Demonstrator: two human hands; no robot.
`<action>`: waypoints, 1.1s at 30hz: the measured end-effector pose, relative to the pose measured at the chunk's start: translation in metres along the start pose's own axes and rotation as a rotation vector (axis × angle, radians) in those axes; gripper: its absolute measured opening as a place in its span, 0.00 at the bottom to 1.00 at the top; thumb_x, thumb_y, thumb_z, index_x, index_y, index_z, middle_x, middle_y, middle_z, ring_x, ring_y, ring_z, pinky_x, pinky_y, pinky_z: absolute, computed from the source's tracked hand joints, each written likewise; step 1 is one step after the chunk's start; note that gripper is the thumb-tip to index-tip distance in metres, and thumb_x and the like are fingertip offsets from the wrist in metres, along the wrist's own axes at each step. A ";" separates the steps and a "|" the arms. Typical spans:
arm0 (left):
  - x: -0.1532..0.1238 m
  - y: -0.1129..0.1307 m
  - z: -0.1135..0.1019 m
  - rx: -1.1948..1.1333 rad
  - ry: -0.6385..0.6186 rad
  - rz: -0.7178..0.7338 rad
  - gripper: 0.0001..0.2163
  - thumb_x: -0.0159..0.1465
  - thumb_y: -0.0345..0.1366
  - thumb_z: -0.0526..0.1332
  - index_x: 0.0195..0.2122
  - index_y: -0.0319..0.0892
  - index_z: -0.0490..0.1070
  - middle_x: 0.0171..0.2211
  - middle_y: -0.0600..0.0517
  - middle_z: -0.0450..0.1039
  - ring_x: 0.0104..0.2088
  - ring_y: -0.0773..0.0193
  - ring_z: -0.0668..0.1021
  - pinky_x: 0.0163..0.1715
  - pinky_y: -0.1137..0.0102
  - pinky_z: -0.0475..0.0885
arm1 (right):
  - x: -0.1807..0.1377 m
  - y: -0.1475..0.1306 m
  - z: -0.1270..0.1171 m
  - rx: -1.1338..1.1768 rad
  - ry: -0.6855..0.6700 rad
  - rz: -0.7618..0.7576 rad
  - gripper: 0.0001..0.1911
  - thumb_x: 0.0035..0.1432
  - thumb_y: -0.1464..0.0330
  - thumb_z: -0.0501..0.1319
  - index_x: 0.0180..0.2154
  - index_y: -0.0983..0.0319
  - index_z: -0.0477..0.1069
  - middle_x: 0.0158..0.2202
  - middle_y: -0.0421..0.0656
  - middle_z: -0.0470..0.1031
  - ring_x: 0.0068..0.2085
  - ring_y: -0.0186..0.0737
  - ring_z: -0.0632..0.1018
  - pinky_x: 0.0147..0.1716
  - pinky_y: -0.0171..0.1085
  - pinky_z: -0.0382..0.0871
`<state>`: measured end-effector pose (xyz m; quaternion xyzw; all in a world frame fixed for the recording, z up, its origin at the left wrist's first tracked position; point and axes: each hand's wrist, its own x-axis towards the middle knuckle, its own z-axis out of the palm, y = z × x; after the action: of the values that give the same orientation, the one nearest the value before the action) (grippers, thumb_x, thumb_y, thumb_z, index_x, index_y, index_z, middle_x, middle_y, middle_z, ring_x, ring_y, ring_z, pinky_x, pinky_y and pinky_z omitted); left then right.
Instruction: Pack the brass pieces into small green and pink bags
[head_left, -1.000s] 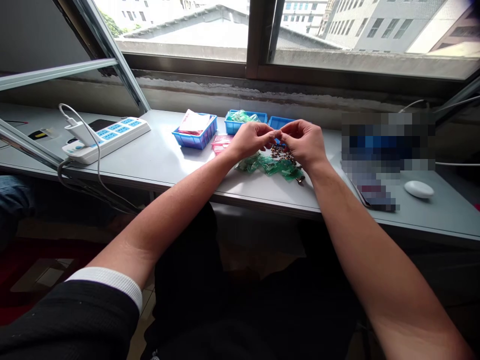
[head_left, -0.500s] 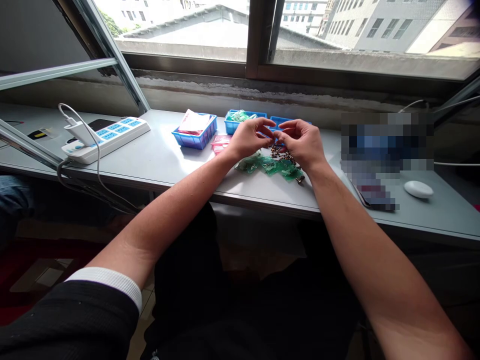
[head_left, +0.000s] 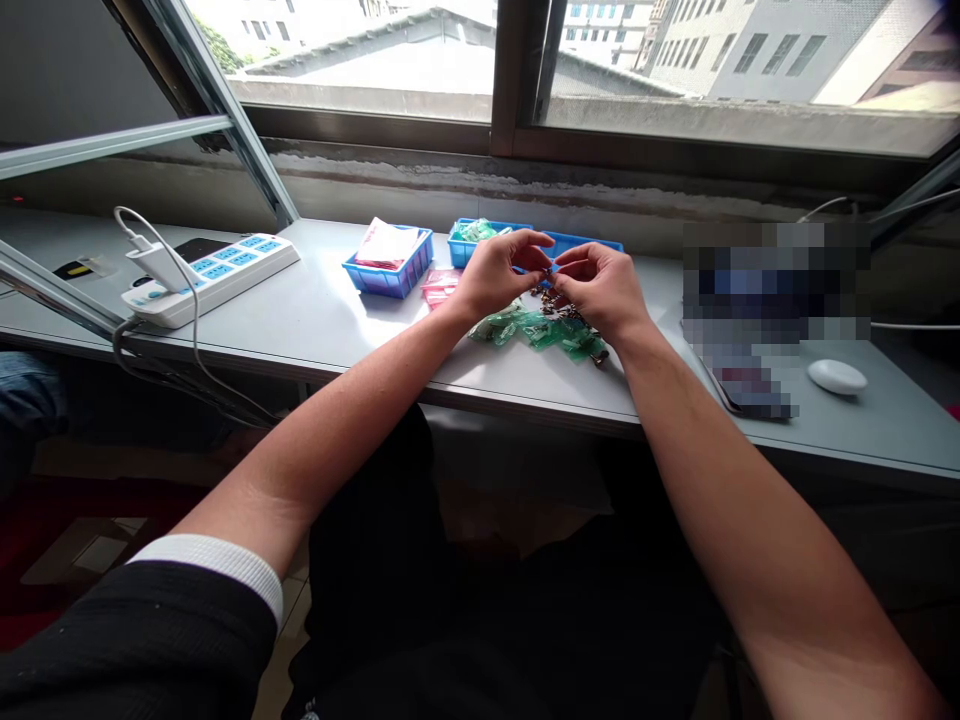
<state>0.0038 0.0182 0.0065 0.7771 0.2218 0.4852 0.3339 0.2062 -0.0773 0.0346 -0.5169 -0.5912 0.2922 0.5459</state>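
Observation:
My left hand (head_left: pixel 496 272) and my right hand (head_left: pixel 604 288) meet fingertip to fingertip above the table. Each is closed in a pinch, thumb against forefinger. A tiny dark piece shows between the fingertips, too small to name. Just below lies a heap of small brass-coloured metal parts (head_left: pixel 561 306), partly covered by my right hand. In front of the heap are green-tinted plastic bags (head_left: pixel 534 328) with small pieces in them. Behind my hands stand a blue bin (head_left: pixel 459 250) of green and white packets and another blue bin (head_left: pixel 592 246), its inside mostly hidden.
To the left, a blue bin (head_left: pixel 391 272) holds white and red packets, with pink packets (head_left: pixel 439 288) beside it. A power strip (head_left: pixel 225 272) with a plugged-in charger lies farther left. On the right are a white mouse (head_left: pixel 837 378) and a blurred-out area. Someone's jeans-clad leg (head_left: pixel 30 405) shows at left.
My fingertips have shifted slightly, and the two pinches now meet over a tiny dark piece. My right hand's fingers sit a little lower. The bins and bags stay put.

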 end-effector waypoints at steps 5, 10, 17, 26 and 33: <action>-0.001 0.008 0.002 -0.027 0.028 -0.068 0.26 0.67 0.18 0.73 0.65 0.40 0.88 0.54 0.45 0.95 0.53 0.58 0.95 0.56 0.63 0.91 | -0.001 0.000 0.000 -0.011 -0.041 -0.038 0.12 0.65 0.74 0.79 0.49 0.56 0.91 0.41 0.43 0.93 0.37 0.44 0.88 0.39 0.47 0.90; -0.005 0.023 -0.001 0.045 0.049 -0.142 0.06 0.77 0.35 0.77 0.53 0.43 0.92 0.47 0.46 0.94 0.44 0.59 0.92 0.48 0.64 0.86 | 0.000 -0.002 0.000 -0.076 0.039 -0.056 0.08 0.63 0.69 0.82 0.43 0.55 0.88 0.41 0.45 0.91 0.39 0.47 0.87 0.37 0.48 0.90; -0.008 0.031 -0.003 0.043 -0.072 -0.164 0.16 0.78 0.51 0.84 0.46 0.41 0.94 0.38 0.46 0.93 0.38 0.59 0.90 0.43 0.64 0.84 | -0.003 -0.005 0.001 -0.074 0.034 -0.068 0.12 0.60 0.76 0.81 0.38 0.54 0.85 0.39 0.44 0.91 0.40 0.48 0.89 0.42 0.49 0.92; -0.008 0.022 -0.002 0.024 -0.020 -0.166 0.08 0.69 0.29 0.84 0.49 0.41 0.96 0.45 0.46 0.97 0.47 0.56 0.95 0.54 0.62 0.92 | 0.000 0.003 0.000 -0.035 0.032 -0.015 0.07 0.65 0.73 0.80 0.39 0.54 0.87 0.39 0.45 0.91 0.36 0.47 0.87 0.36 0.50 0.92; -0.005 0.016 0.001 -0.062 -0.012 -0.126 0.18 0.69 0.22 0.78 0.58 0.41 0.93 0.51 0.45 0.97 0.53 0.55 0.96 0.63 0.58 0.92 | 0.002 0.004 -0.003 0.004 -0.016 0.033 0.14 0.59 0.74 0.83 0.42 0.54 0.87 0.39 0.44 0.91 0.38 0.47 0.89 0.37 0.49 0.92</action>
<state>0.0027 0.0034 0.0149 0.7537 0.2532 0.4652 0.3890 0.2101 -0.0751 0.0318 -0.5231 -0.5865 0.3062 0.5372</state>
